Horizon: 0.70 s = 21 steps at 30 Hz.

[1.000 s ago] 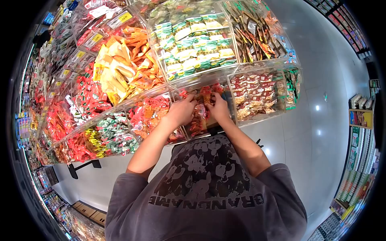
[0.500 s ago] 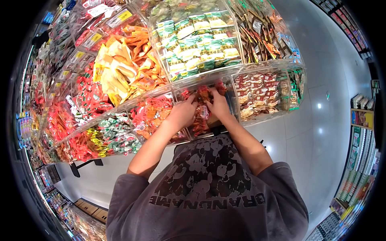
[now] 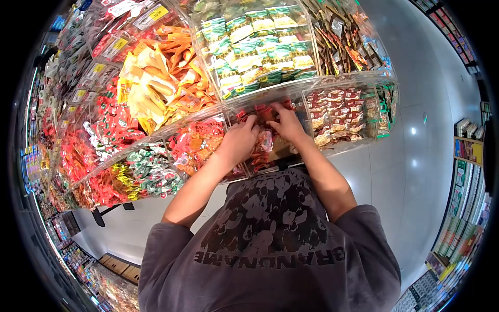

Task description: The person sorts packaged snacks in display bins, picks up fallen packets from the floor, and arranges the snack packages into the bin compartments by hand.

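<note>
Both of my hands reach into a clear front bin (image 3: pixel 307 122) that holds small red-wrapped snack packets (image 3: pixel 263 143). My left hand (image 3: pixel 240 141) is bent over the bin's left side, its fingers closed down among the packets; what lies under the fingertips is hidden. On the other side my right hand (image 3: pixel 287 125) has its fingers curled onto red packets near the bin's back wall, thumb below the index finger. Between and below the hands, part of the brown bin floor (image 3: pixel 283 149) shows.
Brown-and-cream packets (image 3: pixel 338 114) fill the bin to the right. Red and orange packets (image 3: pixel 200 141) lie in the bin to the left. Behind are green-and-white packets (image 3: pixel 254 49) and yellow-orange bags (image 3: pixel 156 86). Pale floor (image 3: pixel 390 182) and shelves (image 3: pixel 457 208) are at right.
My right hand has shifted slightly right and stays at the packets near the back wall. My left hand has moved a little to the right. The view has tilted slightly.
</note>
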{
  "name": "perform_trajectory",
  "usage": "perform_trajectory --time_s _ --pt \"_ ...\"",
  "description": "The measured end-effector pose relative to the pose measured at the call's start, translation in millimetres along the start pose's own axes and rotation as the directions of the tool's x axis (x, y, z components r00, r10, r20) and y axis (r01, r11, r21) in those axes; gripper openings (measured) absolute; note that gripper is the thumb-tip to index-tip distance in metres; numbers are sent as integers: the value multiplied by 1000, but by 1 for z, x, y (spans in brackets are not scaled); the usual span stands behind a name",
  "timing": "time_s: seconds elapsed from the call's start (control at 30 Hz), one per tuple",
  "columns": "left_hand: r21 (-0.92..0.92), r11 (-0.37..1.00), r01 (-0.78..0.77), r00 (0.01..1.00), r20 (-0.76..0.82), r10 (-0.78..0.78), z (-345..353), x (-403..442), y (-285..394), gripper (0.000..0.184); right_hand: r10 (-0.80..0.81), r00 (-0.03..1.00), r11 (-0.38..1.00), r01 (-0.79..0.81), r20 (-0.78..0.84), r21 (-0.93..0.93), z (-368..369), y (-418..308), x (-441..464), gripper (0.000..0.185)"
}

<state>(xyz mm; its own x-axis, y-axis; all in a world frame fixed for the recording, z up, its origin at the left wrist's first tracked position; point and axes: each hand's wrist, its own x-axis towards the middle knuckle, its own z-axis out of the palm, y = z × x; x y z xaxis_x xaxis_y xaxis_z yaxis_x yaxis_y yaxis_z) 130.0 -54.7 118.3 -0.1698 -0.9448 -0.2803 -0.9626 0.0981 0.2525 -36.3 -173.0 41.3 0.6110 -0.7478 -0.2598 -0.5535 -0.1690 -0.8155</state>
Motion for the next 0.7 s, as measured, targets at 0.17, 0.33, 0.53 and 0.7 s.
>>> perform_trajectory --time_s 0.17,0.33,0.53,0.7 --pt "186 949 -253 961 -63 269 -4 11 -2 40 -34 999 995 35 11 -88 7 12 8 55" --pt "313 924 -219 972 -8 233 2 20 2 40 -16 999 964 27 42 -264 -5 -7 2 56" --pt "381 904 -195 981 58 187 1 24 3 34 -258 966 959 251 -32 -133 -1 8 3 54" --pt "402 892 -207 972 -16 233 4 21 -2 29 -153 963 986 135 -220 -98 -1 9 -22 39"
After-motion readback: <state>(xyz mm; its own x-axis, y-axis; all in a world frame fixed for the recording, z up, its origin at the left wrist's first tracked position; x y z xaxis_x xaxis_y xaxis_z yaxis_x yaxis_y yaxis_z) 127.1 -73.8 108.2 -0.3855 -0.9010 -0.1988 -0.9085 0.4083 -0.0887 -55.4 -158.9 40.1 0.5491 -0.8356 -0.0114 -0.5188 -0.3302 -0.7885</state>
